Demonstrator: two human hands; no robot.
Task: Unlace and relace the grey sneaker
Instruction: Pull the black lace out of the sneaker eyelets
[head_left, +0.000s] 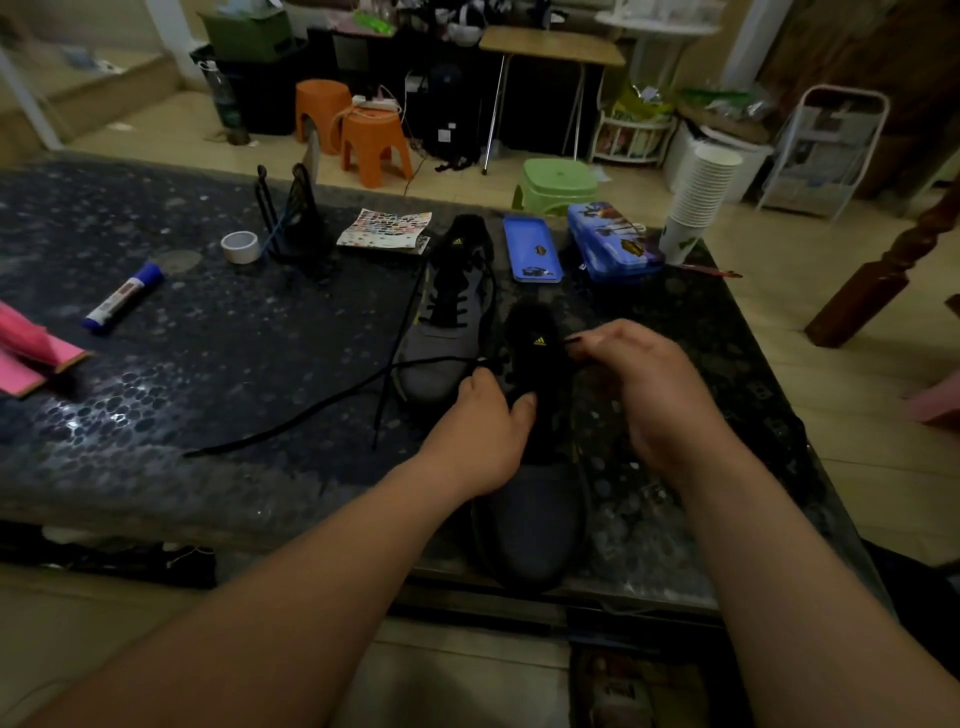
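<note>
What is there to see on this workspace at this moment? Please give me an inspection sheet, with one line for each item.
Surface: dark speckled table top.
Job's things: near grey sneaker at the front edge, toe toward the person; black lace trails left from it; second sneaker behind, partly laced.
Clutter: blue-capped marker, tape roll, sticker sheet, blue tray, blue tin case, paper cup stack.
Grippers: left hand lies on the near sneaker's lacing, its grip hidden; right hand pinches an end of the black lace.
Cables: power strip with cords on an orange stool, off the table.
Surroundings: green stool, folding table.
</note>
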